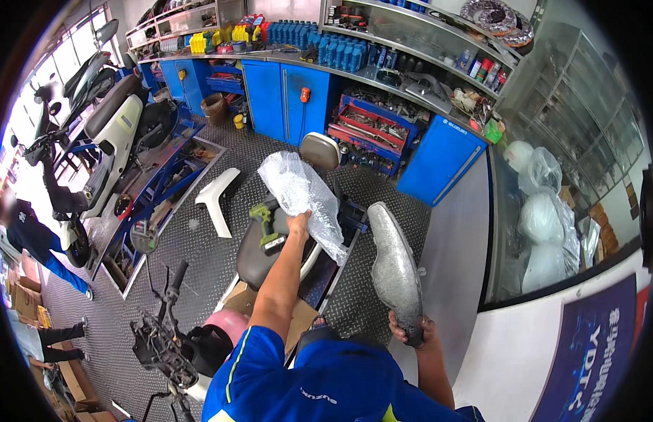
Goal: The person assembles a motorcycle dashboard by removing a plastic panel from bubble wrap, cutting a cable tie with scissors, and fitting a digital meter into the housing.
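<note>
1. Two hands, head view: your right hand (413,330) is clamped on the narrow end of the grey molded part (397,264), right of the seat (251,259).
2. Your left hand (298,224) touches the bubble wrap (298,186); finger closure cannot be told.
3. Support the part's free end; guide wrap clear of the drill (267,226).

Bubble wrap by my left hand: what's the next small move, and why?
Probably ease the bubble wrap away from the green drill with the left hand: they appear close together, and the right hand is occupied, gripping the grey panel.
</note>
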Action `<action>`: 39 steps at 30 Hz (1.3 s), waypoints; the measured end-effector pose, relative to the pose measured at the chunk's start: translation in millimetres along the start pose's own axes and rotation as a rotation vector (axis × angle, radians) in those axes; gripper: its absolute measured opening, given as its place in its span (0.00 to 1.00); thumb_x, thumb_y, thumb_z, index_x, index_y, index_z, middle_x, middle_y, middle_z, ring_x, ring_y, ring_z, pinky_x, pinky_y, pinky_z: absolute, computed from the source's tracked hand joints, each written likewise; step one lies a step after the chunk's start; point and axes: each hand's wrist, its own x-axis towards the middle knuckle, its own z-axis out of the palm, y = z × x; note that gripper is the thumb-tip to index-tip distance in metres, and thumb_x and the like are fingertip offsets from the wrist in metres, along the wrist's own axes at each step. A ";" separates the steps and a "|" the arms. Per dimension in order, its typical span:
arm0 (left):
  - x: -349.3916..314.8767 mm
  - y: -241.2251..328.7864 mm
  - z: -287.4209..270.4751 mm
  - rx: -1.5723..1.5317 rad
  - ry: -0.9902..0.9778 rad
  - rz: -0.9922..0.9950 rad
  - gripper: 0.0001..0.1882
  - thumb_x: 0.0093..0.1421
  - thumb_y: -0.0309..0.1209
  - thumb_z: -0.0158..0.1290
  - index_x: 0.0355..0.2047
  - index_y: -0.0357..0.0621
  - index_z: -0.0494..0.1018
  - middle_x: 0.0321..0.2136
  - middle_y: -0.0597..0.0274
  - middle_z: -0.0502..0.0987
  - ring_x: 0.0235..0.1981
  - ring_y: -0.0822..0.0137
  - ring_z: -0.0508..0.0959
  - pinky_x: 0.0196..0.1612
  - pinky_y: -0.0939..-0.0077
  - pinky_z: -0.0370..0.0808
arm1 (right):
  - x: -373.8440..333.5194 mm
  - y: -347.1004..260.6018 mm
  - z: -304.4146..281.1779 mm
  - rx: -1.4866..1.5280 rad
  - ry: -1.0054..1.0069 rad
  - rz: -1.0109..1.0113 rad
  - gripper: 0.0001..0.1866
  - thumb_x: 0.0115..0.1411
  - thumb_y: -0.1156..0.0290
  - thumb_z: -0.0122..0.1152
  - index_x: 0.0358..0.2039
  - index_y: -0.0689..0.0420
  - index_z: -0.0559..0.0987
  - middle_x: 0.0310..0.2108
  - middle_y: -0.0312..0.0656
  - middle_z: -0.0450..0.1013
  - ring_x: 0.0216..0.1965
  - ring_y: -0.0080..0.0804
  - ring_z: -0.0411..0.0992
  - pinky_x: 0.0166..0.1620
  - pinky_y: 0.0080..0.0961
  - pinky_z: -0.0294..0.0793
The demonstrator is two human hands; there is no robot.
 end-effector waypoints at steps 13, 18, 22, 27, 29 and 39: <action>59.1 -38.1 -0.2 0.919 0.669 0.263 0.46 0.47 0.36 0.73 0.56 0.27 0.56 0.52 0.20 0.70 0.55 0.27 0.74 0.61 0.47 0.73 | 192.1 -124.6 -64.4 -0.064 -0.054 0.280 0.42 0.56 0.57 0.73 0.62 0.71 0.68 0.46 0.55 0.75 0.36 0.38 0.75 0.32 0.30 0.76; 50.8 -31.6 14.4 0.952 0.772 0.204 0.44 0.54 0.35 0.69 0.61 0.28 0.54 0.55 0.21 0.67 0.57 0.27 0.72 0.63 0.44 0.70 | 259.5 -176.6 -96.8 -0.051 -0.159 0.417 0.36 0.58 0.62 0.73 0.61 0.71 0.71 0.45 0.54 0.76 0.37 0.38 0.77 0.34 0.31 0.79; 48.5 -28.1 23.2 1.036 0.977 0.433 0.44 0.53 0.30 0.66 0.63 0.24 0.54 0.53 0.25 0.67 0.55 0.30 0.71 0.62 0.44 0.68 | 303.4 -218.7 -101.4 -0.338 -0.156 0.464 0.33 0.55 0.66 0.76 0.57 0.69 0.75 0.41 0.50 0.78 0.33 0.34 0.78 0.32 0.30 0.79; 39.0 -27.4 19.7 1.083 0.885 0.433 0.36 0.53 0.25 0.57 0.61 0.25 0.59 0.52 0.26 0.67 0.54 0.29 0.69 0.62 0.43 0.66 | 332.1 -245.4 -97.0 -0.728 -0.181 0.423 0.34 0.53 0.78 0.77 0.59 0.72 0.74 0.41 0.43 0.80 0.36 0.28 0.80 0.33 0.26 0.80; 30.3 -27.4 14.1 1.084 0.892 0.472 0.34 0.54 0.26 0.58 0.59 0.24 0.61 0.54 0.25 0.67 0.56 0.28 0.69 0.63 0.43 0.66 | 337.0 -253.5 -68.3 -0.754 -0.201 0.396 0.36 0.53 0.81 0.76 0.62 0.73 0.72 0.45 0.44 0.80 0.41 0.29 0.81 0.36 0.25 0.82; -89.2 47.4 77.5 0.116 0.186 0.415 0.40 0.71 0.51 0.57 0.71 0.38 0.56 0.63 0.45 0.70 0.59 0.53 0.75 0.60 0.53 0.73 | 335.3 -229.8 -47.6 -0.873 -0.289 0.255 0.43 0.50 0.79 0.80 0.66 0.71 0.70 0.51 0.43 0.79 0.45 0.25 0.78 0.51 0.25 0.80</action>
